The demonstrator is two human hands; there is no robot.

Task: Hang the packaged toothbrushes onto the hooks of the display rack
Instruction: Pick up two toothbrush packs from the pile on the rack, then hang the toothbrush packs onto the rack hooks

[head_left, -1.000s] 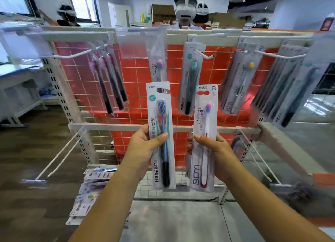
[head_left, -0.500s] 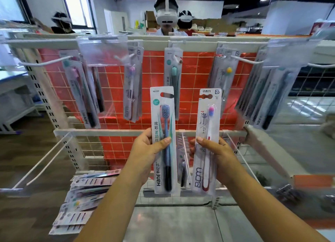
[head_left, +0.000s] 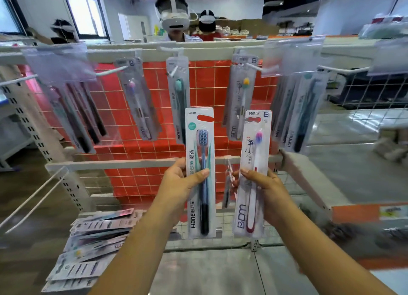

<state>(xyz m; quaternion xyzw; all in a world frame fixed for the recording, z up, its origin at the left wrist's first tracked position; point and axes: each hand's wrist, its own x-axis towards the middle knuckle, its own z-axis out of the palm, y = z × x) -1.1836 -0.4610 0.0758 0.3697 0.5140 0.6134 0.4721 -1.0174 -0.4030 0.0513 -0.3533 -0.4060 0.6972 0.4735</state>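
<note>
Since the earlier frames both packs have risen and the rack's top row of hooks has drawn nearer and lower in view, while the grips look unchanged.

Largest in the scene is the white metal display rack [head_left: 154, 162] with its wire grid and red tiled backing; several packaged toothbrushes already hang from its upper row, and a bare white hook [head_left: 110, 70] juts out at the upper left. A loose pile of packaged toothbrushes [head_left: 95, 235] lies on the rack's low shelf at the near left. Grey floor runs along the near edge, wood flooring lies to the left, and people in headsets stand beyond the rack in a bright room with windows.

The left hand [head_left: 178, 191] pinches a white card pack with a blue-and-black toothbrush [head_left: 200, 173] at mid-height, thumb across the front. The right hand [head_left: 267, 191] likewise pinches a white card pack with a pink-and-white toothbrush [head_left: 254, 173]. Both packs stand upright, side by side, in front of the middle crossbar.

This looks like the carry-and-choose step. Next, each pack's top slot likely needs lifting level with a matching hook's tip and sliding on.
</note>
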